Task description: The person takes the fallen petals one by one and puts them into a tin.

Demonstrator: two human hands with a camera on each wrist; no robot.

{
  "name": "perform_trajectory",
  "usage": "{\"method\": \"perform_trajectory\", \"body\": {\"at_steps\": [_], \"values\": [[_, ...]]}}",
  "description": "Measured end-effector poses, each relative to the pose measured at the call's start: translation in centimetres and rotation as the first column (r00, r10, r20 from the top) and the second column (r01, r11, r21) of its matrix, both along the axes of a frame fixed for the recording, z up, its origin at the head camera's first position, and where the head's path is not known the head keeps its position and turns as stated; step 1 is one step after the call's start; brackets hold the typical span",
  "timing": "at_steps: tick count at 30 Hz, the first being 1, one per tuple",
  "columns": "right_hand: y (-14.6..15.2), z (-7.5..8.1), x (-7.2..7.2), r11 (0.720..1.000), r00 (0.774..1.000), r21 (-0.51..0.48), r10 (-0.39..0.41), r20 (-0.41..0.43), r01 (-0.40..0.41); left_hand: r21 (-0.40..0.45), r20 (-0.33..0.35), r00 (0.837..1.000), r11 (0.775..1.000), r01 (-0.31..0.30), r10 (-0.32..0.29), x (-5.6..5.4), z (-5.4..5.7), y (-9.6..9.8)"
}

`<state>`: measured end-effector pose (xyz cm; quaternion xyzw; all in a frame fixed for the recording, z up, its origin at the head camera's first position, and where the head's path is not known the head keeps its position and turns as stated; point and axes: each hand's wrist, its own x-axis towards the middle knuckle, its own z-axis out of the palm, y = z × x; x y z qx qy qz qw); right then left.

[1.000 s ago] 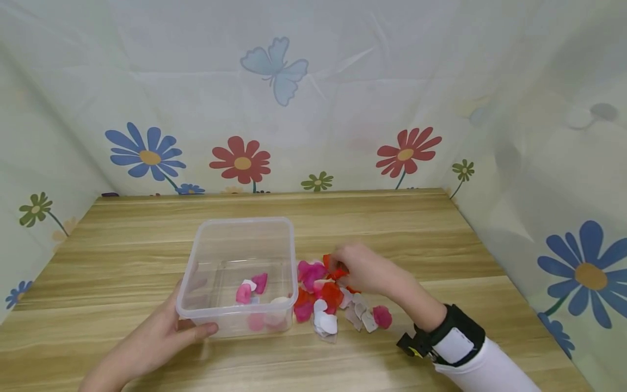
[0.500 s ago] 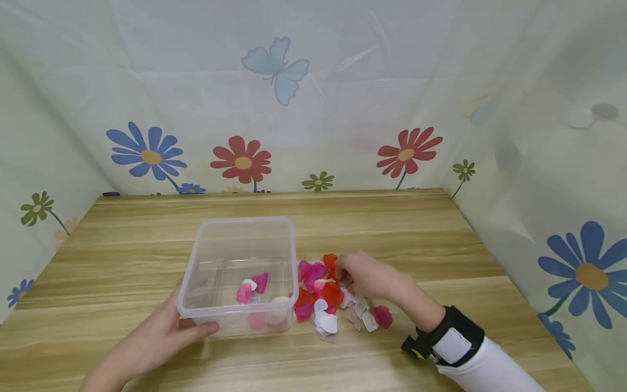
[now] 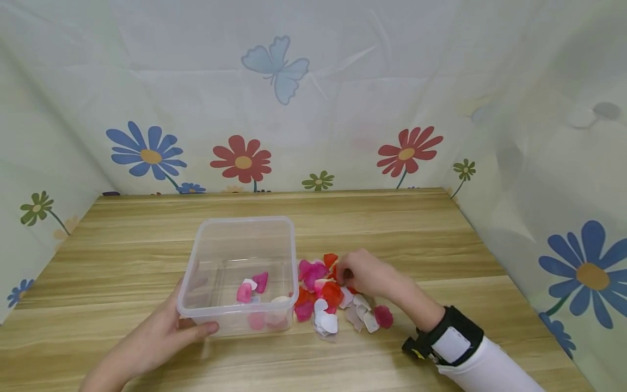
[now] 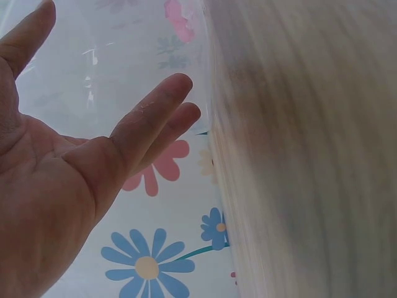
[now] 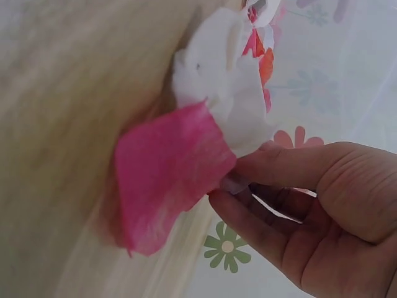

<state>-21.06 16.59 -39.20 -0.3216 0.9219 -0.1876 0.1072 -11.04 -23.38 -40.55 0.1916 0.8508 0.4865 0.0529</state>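
Observation:
My left hand (image 3: 152, 337) straddles the near left corner of a clear plastic box (image 3: 237, 313). Its thumb lies along the front wall, and in the left wrist view its fingers (image 4: 152, 118) are spread and fairly straight beside the box wall. Inside the box lie a few pink and white petals (image 3: 244, 294). Right of it is a loose heap of artificial petals, with magenta (image 3: 313, 274), red (image 3: 332, 295) and white (image 3: 325, 324) ones. Over the heap's right side, my right hand (image 3: 369, 275) pinches a small pale petal (image 5: 234, 184) between thumb and forefinger; much of it is hidden.
A wood-grain table (image 3: 343, 218) carries everything. Near the heap's right end lies a single deep-pink petal (image 3: 383, 316), large in the right wrist view. A pale cloth (image 3: 333, 109) printed with flowers and a butterfly encloses the table at the back and sides.
My right hand has shifted slightly right and down at the heap, uncovering more red petals, and then stayed almost still. The left hand and the box have not moved.

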Motion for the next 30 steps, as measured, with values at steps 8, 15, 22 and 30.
{"method": "perform_trajectory", "body": {"at_steps": [8, 15, 22, 30], "values": [[0.2, 0.4, 0.0, 0.999, 1.0, -0.03, -0.011, -0.013, 0.011, 0.003, 0.002, 1.0, 1.0, 0.004, -0.004, 0.0, 0.1, 0.0], [0.2, 1.3, 0.2, 0.994, 0.997, -0.1, -0.048, -0.054, 0.042, -0.009, 0.012, 1.0, 1.0, -0.006, 0.006, 0.1, 0.1, 0.0], [-0.1, 2.4, 0.6, 0.988, 0.994, -0.151, -0.051, -0.101, 0.035, -0.01, -0.001, 1.0, 1.0, -0.004, 0.004, 0.1, 0.0, 0.0], [-0.7, 4.0, 1.1, 0.979, 0.99, -0.204, -0.055, -0.132, 0.027, -0.009, -0.008, 1.0, 1.0, -0.003, 0.003, 0.1, 0.0, 0.0]]}}
